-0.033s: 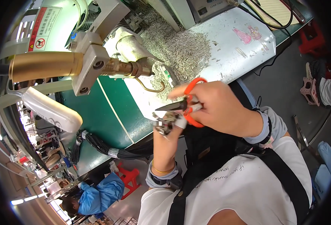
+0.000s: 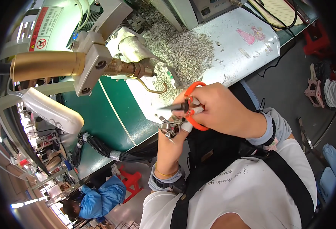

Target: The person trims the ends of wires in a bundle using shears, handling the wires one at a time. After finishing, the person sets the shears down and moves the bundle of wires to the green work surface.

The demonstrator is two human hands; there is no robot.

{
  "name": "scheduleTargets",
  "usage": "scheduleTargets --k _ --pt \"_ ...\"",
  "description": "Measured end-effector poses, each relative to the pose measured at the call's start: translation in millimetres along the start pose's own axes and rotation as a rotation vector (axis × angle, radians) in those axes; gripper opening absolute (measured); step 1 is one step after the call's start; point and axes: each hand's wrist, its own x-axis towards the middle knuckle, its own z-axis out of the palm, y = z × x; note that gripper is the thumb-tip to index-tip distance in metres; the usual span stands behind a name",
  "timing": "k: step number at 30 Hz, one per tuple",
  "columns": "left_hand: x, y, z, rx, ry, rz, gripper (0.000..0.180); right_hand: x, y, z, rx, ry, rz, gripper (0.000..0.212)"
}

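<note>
My right hand point(image 2: 218, 107) is closed on orange-handled scissors point(image 2: 184, 107), its fingers through the loops. The dark blades point left and look smeared by motion. Just below them, my left hand point(image 2: 172, 143) is closed round a cluster of small metal connectors point(image 2: 170, 129) with short wires sticking out. A white wrap covers the tip of its thumb. Whether the blades touch the connectors I cannot tell. Beyond both hands, a heap of short silvery metal pieces point(image 2: 190, 55) covers part of the white work surface point(image 2: 236, 49).
A soldering machine arm with a tan handle point(image 2: 48, 65) and a bent metal tube point(image 2: 152, 91) reaches in from the left. A white lamp point(image 2: 53, 110) hangs nearby. Bundled black cables point(image 2: 103, 149) lie on the green bench point(image 2: 116, 114). A person in blue point(image 2: 103, 196) sits at lower left.
My left hand and the connectors have shifted slightly right. The scissors have tilted a little, their blades now blurred. Other things stand as before.
</note>
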Motion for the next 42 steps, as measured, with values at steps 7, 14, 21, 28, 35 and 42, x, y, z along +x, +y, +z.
scheduleTargets --k 7,14,21,28,35,42 --pt "-6.9 9.7 5.4 -0.226 -0.019 -0.123 0.017 -6.5 19.5 2.6 0.006 -0.023 -0.166 0.016" --pt "-6.2 10.9 -7.0 -0.419 -0.153 -0.278 0.022 -8.3 22.0 4.0 0.044 0.081 -0.152 0.018" --pt "-5.4 17.6 -14.5 -0.382 -0.155 -0.318 0.016 -9.0 23.7 -9.5 -0.486 0.024 -0.744 0.022" --pt "-12.0 14.2 -4.0 0.162 0.043 -0.103 0.015 -10.2 22.5 -12.3 -0.297 -0.198 -0.419 0.026" --pt "-5.9 9.3 -1.4 -0.275 0.016 -0.276 0.016 -15.1 28.4 -3.2 -0.011 -0.111 -0.332 0.034" --pt "-9.9 3.6 -1.0 -0.618 -0.028 -0.393 0.012 -26.3 32.0 5.9 -0.229 0.063 -0.614 0.033"
